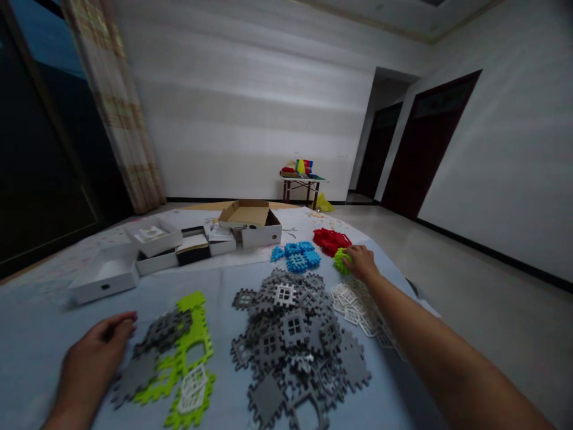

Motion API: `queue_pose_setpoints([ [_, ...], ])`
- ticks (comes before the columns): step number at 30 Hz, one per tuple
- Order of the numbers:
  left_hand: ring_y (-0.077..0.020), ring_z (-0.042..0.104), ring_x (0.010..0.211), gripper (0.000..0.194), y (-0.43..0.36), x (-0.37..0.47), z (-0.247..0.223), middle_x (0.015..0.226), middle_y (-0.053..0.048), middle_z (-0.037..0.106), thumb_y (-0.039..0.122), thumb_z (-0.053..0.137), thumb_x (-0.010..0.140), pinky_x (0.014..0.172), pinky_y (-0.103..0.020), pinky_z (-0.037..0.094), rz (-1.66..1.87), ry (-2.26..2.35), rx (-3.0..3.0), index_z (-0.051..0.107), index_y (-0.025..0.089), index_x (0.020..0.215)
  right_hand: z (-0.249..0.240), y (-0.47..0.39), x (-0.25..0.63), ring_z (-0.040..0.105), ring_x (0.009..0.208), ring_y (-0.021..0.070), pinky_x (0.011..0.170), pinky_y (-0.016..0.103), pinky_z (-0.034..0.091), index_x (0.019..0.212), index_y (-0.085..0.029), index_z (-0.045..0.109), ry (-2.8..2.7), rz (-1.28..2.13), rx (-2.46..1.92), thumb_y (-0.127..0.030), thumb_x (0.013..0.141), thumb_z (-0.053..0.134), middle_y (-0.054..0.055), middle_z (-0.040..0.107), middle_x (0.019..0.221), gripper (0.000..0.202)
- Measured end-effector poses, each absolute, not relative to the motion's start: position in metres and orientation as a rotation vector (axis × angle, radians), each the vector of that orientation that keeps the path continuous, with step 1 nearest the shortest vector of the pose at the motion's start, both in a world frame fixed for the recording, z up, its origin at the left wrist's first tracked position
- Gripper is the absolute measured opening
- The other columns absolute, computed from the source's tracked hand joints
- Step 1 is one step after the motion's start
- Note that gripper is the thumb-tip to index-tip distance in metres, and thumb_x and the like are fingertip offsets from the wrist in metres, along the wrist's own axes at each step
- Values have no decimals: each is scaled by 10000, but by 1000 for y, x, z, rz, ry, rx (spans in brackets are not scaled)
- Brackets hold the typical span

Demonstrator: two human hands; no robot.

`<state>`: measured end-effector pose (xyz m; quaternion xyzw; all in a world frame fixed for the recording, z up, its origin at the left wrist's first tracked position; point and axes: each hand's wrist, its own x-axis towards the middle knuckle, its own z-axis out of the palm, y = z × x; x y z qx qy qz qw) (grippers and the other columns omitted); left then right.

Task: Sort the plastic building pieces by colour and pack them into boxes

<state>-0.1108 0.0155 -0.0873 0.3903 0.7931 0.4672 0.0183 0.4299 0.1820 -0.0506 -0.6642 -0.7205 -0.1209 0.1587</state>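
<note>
My right hand [362,263] reaches far forward, its fingers on a small yellow-green toothed piece [341,261], just in front of the red pieces [330,240]. At the lower left my left hand [101,352] is curled with fingertips near the thumb; whether something small is between them I cannot make out. Beside it lie green panels [197,325] with dark grey ones [141,373] and a white lattice piece [193,388] on top. A large pile of grey toothed panels [293,328] fills the middle. Blue pieces [296,261] sit behind it, white lattice pieces [353,303] to its right.
Open white boxes [107,278] stand along the back left of the cloth-covered table [219,286]. A cardboard-lined box [262,236] is at the back middle. Beyond the table, a small table [304,178] with colourful items stands by the wall.
</note>
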Motion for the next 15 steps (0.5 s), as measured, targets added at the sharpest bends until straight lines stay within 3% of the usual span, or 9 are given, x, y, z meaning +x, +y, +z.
queue_pose_setpoints([
  [6, -233, 666, 767, 337, 10, -100, -82, 772, -35, 713, 396, 533, 610, 737, -339, 507, 1488, 2307, 1182, 654, 187, 845, -29, 174, 382, 461, 1092, 261, 873, 397, 340, 1047, -221, 655, -2104, -411, -1517, -298, 835, 527, 98, 598, 1160, 259],
  [15, -229, 669, 796, 341, 10, -102, -90, 847, -75, 714, 398, 493, 644, 755, -328, 511, 1543, 2267, 1197, 646, 185, 862, -9, 80, 213, 525, 988, 195, 879, 310, 380, 1002, -206, 666, -2645, 102, -812, -204, 827, 530, 60, 674, 992, 222],
])
